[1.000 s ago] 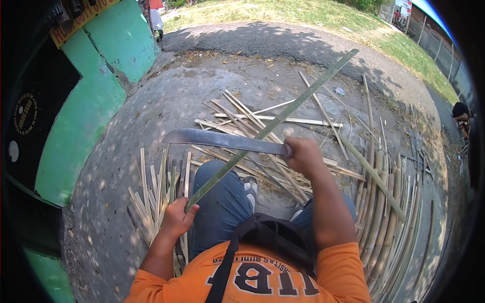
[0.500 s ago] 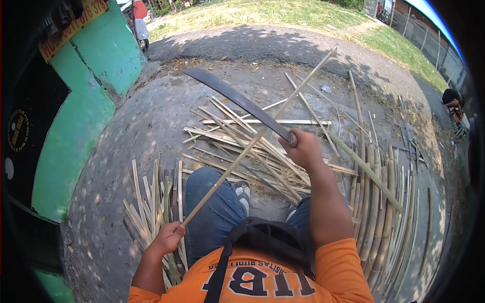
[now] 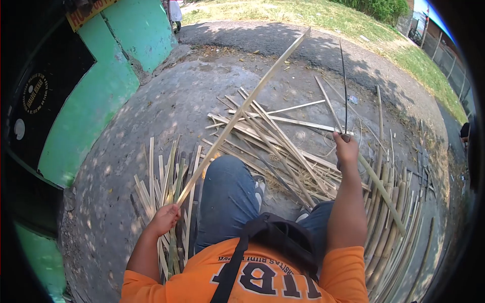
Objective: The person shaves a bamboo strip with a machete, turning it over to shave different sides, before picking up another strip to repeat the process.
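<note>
My left hand (image 3: 166,219) is closed around the lower end of a long bamboo strip (image 3: 241,109), which slants up and away to the right. In my right hand (image 3: 346,149) is the handle of a machete (image 3: 345,91); its blade points up and shows nearly edge-on, apart from the strip. Split bamboo strips (image 3: 283,146) lie crisscrossed on the ground beyond my knees. A further bundle of strips (image 3: 154,189) lies beside my left hand.
Whole bamboo poles (image 3: 386,222) lie in a row to my right, with one green pole (image 3: 381,194) across them. A green wall (image 3: 86,136) stands on the left. Beyond the concrete ground run a paved road (image 3: 242,38) and grass (image 3: 283,14).
The machete has swung from lying across the strip to upright, and my right hand has moved right, away from the strip. The strip has turned to show its broad face. The view has shifted left.
</note>
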Motion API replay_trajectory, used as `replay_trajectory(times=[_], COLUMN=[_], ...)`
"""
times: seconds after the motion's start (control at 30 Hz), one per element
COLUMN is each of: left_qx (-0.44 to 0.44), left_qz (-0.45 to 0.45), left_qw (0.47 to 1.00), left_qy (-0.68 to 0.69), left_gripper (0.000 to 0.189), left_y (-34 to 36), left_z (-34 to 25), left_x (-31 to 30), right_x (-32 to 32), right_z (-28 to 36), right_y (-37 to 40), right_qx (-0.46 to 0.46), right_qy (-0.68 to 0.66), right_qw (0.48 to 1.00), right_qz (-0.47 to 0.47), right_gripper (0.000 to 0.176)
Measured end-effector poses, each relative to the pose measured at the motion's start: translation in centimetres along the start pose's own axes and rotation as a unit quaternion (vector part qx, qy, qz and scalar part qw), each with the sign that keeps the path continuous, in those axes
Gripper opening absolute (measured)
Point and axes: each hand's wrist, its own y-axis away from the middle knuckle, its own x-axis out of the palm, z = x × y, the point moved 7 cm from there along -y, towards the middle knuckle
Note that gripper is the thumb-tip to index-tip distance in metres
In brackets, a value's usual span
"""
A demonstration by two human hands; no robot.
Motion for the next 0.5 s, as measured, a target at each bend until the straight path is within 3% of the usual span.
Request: replay_trajectory(times=[0.1, 0.17, 0.3, 0.4, 0.5], left_qx=[0.068, 0.092, -0.028, -0.108, -0.27], left_qz=[-0.171, -0.288, -0.384, -0.42, -0.41], left_qw=[0.972, 0.911, 0.853, 0.814, 0.742], left_qy=[-0.145, -0.28, -0.353, -0.387, -0.456], left_gripper=[0.054, 0.057, 0.055, 0.054, 0.078], left_y=[1.2, 2.8, 6.9, 10.5, 16.3], left_z=[1.8, 2.7, 7.7, 15.9, 22.4], left_x=[-4.1, -6.1, -8.9, -11.7, -11.9], right_x=[-0.1, -0.1, 0.1, 0.7, 1.3], right_z=[-0.4, -0.3, -0.4, -0.6, -0.6], right_y=[-0.1, 0.0, 0.1, 0.0, 0.3], right_qx=[0.05, 0.058, 0.051, 0.043, 0.033], right_qy=[-0.106, -0.14, -0.146, -0.122, -0.092], right_qw=[0.993, 0.988, 0.988, 0.992, 0.995], right_qz=[-0.007, -0.02, -0.017, 0.002, 0.021], right_gripper=[0.035, 0.034, 0.033, 0.034, 0.036])
